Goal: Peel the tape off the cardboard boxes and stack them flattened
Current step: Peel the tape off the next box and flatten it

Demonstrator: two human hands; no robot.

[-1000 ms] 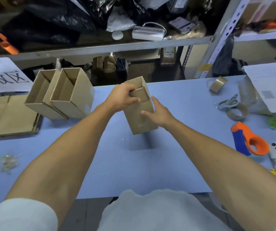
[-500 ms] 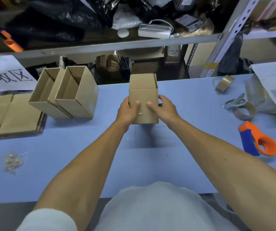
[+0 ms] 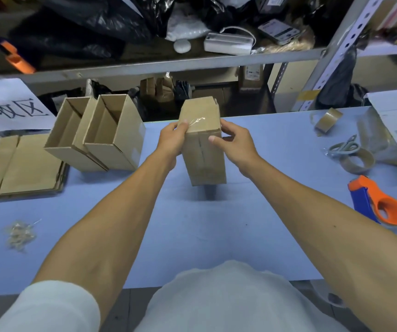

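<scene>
One closed cardboard box point(image 3: 203, 149) is held up over the middle of the blue bench point(image 3: 192, 224), tilted with its far end raised, and a strip of clear tape point(image 3: 198, 121) shines across its upper face. The left hand point(image 3: 171, 140) grips the box's left side, thumb on top near the tape. The right hand point(image 3: 237, 144) curls round the right side, its thumb lying on the near face beside the centre seam.

Two open boxes point(image 3: 101, 134) lie on their sides, touching each other, to the left of the held one. Further left a stack of flattened cardboard point(image 3: 22, 164) rests at the bench edge, with a crumpled wad of peeled tape point(image 3: 20, 234) nearer the person.

On the right lie two brown tape rolls point(image 3: 358, 161), one far back and one nearer, scissors point(image 3: 343, 147) against the nearer roll, and an orange-and-blue tape dispenser point(image 3: 379, 202). Nothing lies between the hands and the open boxes.
</scene>
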